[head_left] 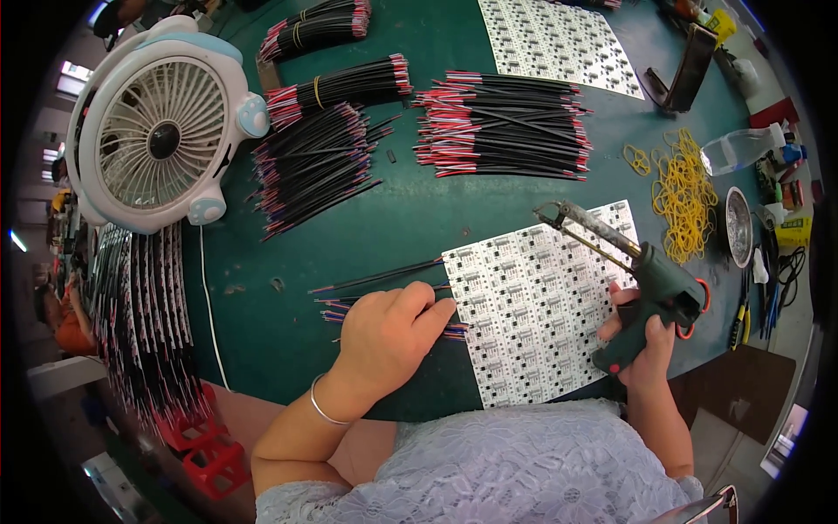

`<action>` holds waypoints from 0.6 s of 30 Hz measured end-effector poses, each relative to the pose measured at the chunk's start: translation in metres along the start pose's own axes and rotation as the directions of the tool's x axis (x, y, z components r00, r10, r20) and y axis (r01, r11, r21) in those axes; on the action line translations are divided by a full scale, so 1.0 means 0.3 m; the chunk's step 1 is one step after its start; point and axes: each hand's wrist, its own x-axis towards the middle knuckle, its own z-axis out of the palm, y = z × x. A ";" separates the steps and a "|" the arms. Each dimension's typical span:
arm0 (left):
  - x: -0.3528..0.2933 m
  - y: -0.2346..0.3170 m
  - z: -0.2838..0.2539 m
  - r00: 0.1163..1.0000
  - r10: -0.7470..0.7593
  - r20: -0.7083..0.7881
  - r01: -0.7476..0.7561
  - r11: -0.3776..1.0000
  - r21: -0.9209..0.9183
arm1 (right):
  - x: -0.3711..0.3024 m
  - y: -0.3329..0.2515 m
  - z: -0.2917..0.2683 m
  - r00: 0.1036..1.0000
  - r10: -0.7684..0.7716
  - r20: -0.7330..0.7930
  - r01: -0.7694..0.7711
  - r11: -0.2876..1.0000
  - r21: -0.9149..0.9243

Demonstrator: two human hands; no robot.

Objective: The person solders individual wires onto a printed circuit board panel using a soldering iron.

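A white circuit board panel [537, 323] with rows of small black parts lies on the green table before me. My left hand [393, 327] is closed at its left edge, thumb against fingers, over several thin dark wires [334, 316] whose tips reach the panel. Another wire [375, 276] lies just beyond that hand, its end at the panel's edge. A dark green soldering gun [668, 284] is gripped by my right hand [650, 354]. Its metal tip and feed tube point up and left, over the far part of the panel.
Bundles of black wires with red and white ends [502, 125] lie at the back. A fan [161, 140] stands left. Yellow rubber bands [683, 196], a clear bottle [742, 150] and a metal bowl [738, 227] sit right. Another panel [559, 44] lies far back.
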 end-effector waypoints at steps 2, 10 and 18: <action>0.004 -0.009 0.014 0.999 -0.011 -0.030 0.011 1.000 -0.009 | 0.026 -0.003 0.001 0.999 -0.017 -0.028 0.017 1.000 0.014; 0.012 -0.026 0.003 0.998 -0.060 0.000 0.060 0.996 -0.067 | 0.057 -0.029 0.029 1.000 0.020 -0.019 -0.021 1.000 -0.017; 0.009 -0.026 0.008 0.998 -0.057 -0.006 0.056 0.989 -0.138 | -0.010 -0.132 -0.001 0.872 0.285 0.397 -0.019 0.831 -0.556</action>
